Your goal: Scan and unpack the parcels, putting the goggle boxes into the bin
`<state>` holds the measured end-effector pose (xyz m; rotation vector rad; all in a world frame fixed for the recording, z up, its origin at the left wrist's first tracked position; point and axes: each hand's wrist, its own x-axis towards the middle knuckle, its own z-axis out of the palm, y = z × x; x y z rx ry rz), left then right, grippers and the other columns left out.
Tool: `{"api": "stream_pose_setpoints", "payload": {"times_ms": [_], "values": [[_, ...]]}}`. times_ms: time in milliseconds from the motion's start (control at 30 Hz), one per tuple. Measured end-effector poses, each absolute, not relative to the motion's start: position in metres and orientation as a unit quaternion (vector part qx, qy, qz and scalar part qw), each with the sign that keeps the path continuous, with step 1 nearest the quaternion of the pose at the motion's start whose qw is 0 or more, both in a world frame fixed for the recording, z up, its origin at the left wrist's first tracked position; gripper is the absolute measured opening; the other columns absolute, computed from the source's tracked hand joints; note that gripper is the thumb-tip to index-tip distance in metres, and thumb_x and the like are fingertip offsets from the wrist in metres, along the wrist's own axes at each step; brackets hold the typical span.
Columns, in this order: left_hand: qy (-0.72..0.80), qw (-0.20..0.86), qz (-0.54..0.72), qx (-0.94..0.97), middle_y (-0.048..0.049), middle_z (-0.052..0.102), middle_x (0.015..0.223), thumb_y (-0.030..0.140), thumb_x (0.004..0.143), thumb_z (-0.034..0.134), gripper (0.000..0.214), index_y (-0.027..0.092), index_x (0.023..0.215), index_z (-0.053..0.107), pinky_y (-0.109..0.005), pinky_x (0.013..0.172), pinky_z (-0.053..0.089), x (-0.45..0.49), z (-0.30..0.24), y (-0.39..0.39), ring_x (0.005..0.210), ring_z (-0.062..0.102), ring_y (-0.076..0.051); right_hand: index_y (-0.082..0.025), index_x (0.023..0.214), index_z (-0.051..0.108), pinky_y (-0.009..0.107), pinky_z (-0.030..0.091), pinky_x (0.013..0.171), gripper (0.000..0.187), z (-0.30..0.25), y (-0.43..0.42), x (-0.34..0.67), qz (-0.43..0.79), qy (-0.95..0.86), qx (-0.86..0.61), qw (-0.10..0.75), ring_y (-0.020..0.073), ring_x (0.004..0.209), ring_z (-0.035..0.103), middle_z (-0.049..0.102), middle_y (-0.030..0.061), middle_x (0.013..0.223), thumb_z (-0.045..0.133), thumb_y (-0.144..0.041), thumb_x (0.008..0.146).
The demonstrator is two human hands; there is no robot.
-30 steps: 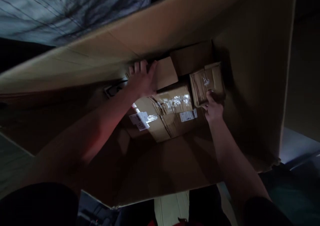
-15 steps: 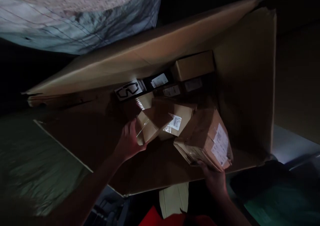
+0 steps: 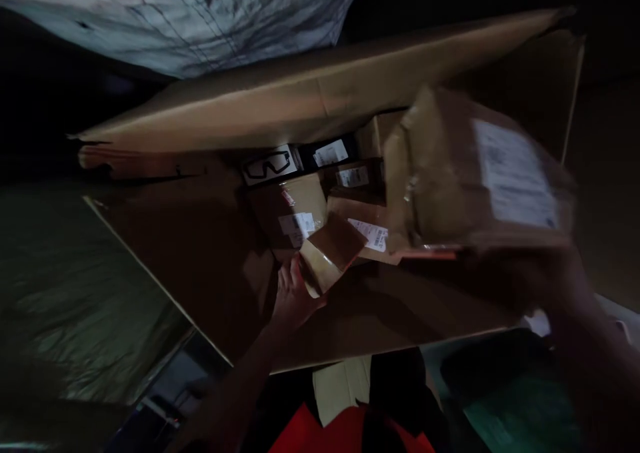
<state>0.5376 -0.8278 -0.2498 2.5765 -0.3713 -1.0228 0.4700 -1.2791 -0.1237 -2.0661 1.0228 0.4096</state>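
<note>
My left hand (image 3: 296, 299) grips the near end of a small brown cardboard box (image 3: 330, 256), thumb below and fingers on its far side. A larger brown cardboard box (image 3: 435, 173) with a big white label is raised at the right, close to the camera and slightly blurred. Under it, my right hand (image 3: 537, 273) supports the box; its fingers are dark and partly hidden. Both are over a big open carton (image 3: 320, 346). Inside lie a labelled brown box (image 3: 295, 206) and another labelled box (image 3: 367, 226), beside the small one.
Along the carton's far wall sit a box printed with goggles (image 3: 270, 165), a black box with a white label (image 3: 330, 153) and a brown box (image 3: 370, 136). A large woven sack (image 3: 260, 19) bulges behind the carton. Green sheeting (image 3: 100, 306) lies left.
My right hand has lifted the larger box up and to the right, towards the camera. My left hand and the small box shifted slightly right, uncovering a labelled box. The view has moved a little.
</note>
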Motion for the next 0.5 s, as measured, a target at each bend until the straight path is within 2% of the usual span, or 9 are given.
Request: {"api": "stream_pose_setpoints", "payload": {"times_ms": [100, 167, 233, 367, 433, 500], "values": [[-0.12, 0.197, -0.35, 0.908, -0.0273, 0.048, 0.153, 0.027, 0.061, 0.096, 0.133, 0.011, 0.169, 0.02, -0.067, 0.121, 0.047, 0.52, -0.253, -0.828, 0.144, 0.053, -0.05, -0.025, 0.107, 0.083, 0.061, 0.053, 0.124, 0.037, -0.209, -1.292, 0.541, 0.188, 0.359, -0.789, 0.462, 0.0401, 0.13, 0.073, 0.083, 0.0103, 0.123, 0.087, -0.046, 0.078], [-0.088, 0.21, -0.355, 0.907, -0.0274, 0.047, 0.153, 0.029, 0.061, 0.097, 0.134, 0.01, 0.169, 0.019, -0.067, 0.122, 0.047, 0.512, -0.253, -0.824, 0.145, 0.053, -0.05, -0.019, 0.112, 0.081, 0.061, 0.052, 0.125, 0.043, -0.251, -1.284, 0.551, 0.22, 0.364, -0.76, 0.492, 0.0386, 0.129, 0.073, 0.082, 0.0123, 0.128, 0.089, -0.038, 0.074], [-0.046, 0.224, -0.359, 0.905, -0.0271, 0.048, 0.154, 0.032, 0.061, 0.097, 0.136, 0.01, 0.171, 0.019, -0.067, 0.122, 0.046, 0.508, -0.252, -0.817, 0.146, 0.052, -0.05, -0.018, 0.118, 0.08, 0.061, 0.054, 0.121, 0.048, -0.271, -1.271, 0.53, 0.23, 0.372, -0.73, 0.525, 0.037, 0.127, 0.074, 0.082, 0.0121, 0.13, 0.09, -0.037, 0.075], [0.098, 0.199, -0.362, 0.905, -0.0288, 0.049, 0.153, 0.048, 0.07, 0.094, 0.134, 0.011, 0.174, 0.019, -0.071, 0.123, 0.044, 0.507, -0.247, -0.8, 0.15, 0.048, -0.053, -0.018, 0.113, 0.082, 0.061, 0.062, 0.108, 0.055, -0.249, -1.226, 0.455, 0.221, 0.44, -0.666, 0.56, 0.0375, 0.117, 0.078, 0.085, 0.0113, 0.116, 0.095, -0.053, 0.072], [0.172, 0.159, -0.358, 0.904, -0.0314, 0.048, 0.153, 0.055, 0.074, 0.091, 0.134, 0.008, 0.175, 0.016, -0.073, 0.123, 0.041, 0.51, -0.25, -0.794, 0.152, 0.045, -0.055, -0.017, 0.113, 0.083, 0.061, 0.06, 0.111, 0.06, -0.227, -1.188, 0.427, 0.226, 0.469, -0.646, 0.559, 0.0386, 0.119, 0.077, 0.085, 0.0127, 0.116, 0.095, -0.058, 0.069], [0.211, 0.121, -0.342, 0.908, -0.0335, 0.046, 0.153, 0.058, 0.075, 0.089, 0.136, 0.005, 0.176, 0.014, -0.074, 0.123, 0.04, 0.514, -0.259, -0.792, 0.152, 0.045, -0.056, -0.018, 0.12, 0.082, 0.06, 0.056, 0.117, 0.063, -0.21, -1.143, 0.411, 0.225, 0.469, -0.649, 0.556, 0.0379, 0.127, 0.074, 0.082, 0.0139, 0.127, 0.093, -0.056, 0.073]]}}
